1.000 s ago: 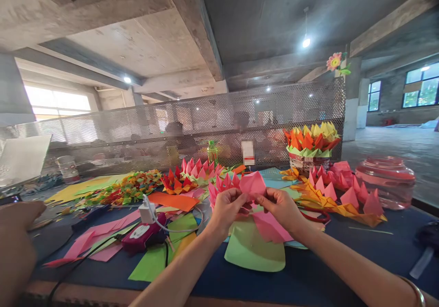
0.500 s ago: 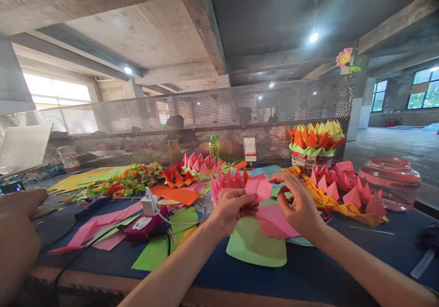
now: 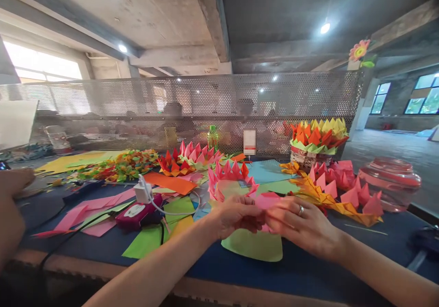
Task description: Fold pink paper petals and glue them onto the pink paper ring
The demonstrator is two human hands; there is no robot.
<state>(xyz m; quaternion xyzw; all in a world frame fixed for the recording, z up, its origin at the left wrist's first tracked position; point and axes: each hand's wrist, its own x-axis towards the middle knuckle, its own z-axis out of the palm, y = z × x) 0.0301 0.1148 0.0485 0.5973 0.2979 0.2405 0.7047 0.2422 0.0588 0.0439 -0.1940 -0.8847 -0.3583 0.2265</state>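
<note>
A folded piece of pink paper [image 3: 266, 201] is pinched between the fingers of my left hand [image 3: 236, 215]. My right hand [image 3: 303, 224], with a ring on one finger, closes over the paper's right side; its fingers are a little blurred. Below both hands lies a light green paper sheet [image 3: 252, 246] with a rounded edge. Just beyond my left hand stands a ring of pink folded paper points [image 3: 216, 183]. To the right of my hands rests a strip of yellow and pink folded points [image 3: 331, 190].
A purple power block [image 3: 137, 213] with a white charger [image 3: 143, 191] and cables sits left. Behind are paper scraps [image 3: 120, 165], a paper-petalled basket [image 3: 308, 158] and a perforated metal screen [image 3: 137, 96]. A clear pink jar [image 3: 391, 183] stands right. Another person's hand [image 3: 15, 181] is far left.
My right hand has left the paper, then come back down over it with its back turned up. Both hands are lower, and the pink paper has come down with them.
</note>
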